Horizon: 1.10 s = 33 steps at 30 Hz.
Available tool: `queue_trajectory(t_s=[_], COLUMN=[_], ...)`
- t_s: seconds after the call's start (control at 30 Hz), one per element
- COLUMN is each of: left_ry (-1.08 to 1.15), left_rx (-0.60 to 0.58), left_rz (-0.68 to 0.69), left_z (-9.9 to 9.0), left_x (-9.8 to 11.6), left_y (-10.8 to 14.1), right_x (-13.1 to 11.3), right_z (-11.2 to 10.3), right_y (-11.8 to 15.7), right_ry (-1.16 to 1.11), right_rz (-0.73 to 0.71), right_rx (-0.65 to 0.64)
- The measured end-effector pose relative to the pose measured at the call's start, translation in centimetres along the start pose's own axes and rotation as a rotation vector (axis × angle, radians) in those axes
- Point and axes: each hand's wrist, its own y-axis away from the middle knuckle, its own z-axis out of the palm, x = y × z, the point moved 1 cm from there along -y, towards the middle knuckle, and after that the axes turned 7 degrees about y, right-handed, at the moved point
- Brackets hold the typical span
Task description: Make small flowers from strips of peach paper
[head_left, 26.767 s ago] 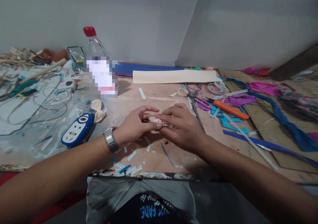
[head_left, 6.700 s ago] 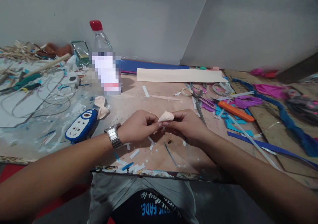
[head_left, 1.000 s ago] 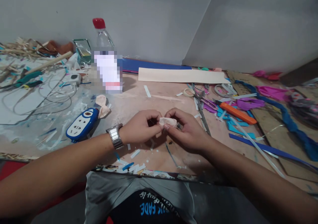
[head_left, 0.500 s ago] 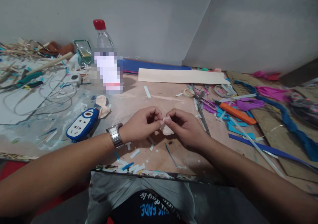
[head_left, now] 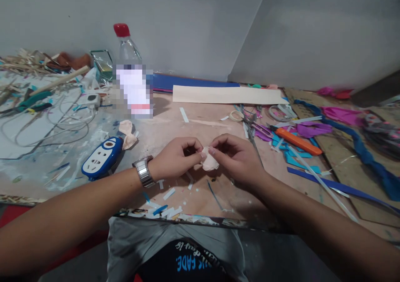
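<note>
A pinkish-brown, paint-stained counter (head_left: 162, 134) is carrying a clear, red-capped plastic bottle (head_left: 128, 52). Above the counter's near middle, the bare left hand (head_left: 178, 158) and right hand (head_left: 239, 159) are meeting, to the right of a blue-and-white oval power socket (head_left: 99, 159); both hands are pinching 1 thin, crumpled, cream-coloured piece (head_left: 210, 163) between thumbs and fingers.

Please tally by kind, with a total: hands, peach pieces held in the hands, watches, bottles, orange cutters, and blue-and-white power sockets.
Left hand and right hand: 2
Held peach piece: 1
Watch: 1
Bottle: 1
Orange cutter: 1
Blue-and-white power socket: 1
Total: 7
</note>
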Motion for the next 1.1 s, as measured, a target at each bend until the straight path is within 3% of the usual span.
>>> queue_trajectory(t_s=[0.13,0.3,0.73,1.1], left_ry=[0.033,0.110,0.195,0.176], left_rx=[0.008,0.036,0.086,0.097], left_rz=[-0.001,-0.008,-0.135,-0.144], left_z=[0.2,0.3,0.3,0.2], left_x=[0.1,0.1,0.6,0.9], left_y=[0.1,0.0,0.0,0.1], right_x=[-0.1,-0.8,-1.3,-1.4], right_z=[0.0,-0.3,-0.7,-0.7], right_y=[0.1,0.2,0.0,0.1], right_ry=[0.030,0.180,0.286,0.272], right_rz=[-0.015,-0.141,-0.301,-0.276], right_rx=[0.035,0.051,-0.031,-0.051])
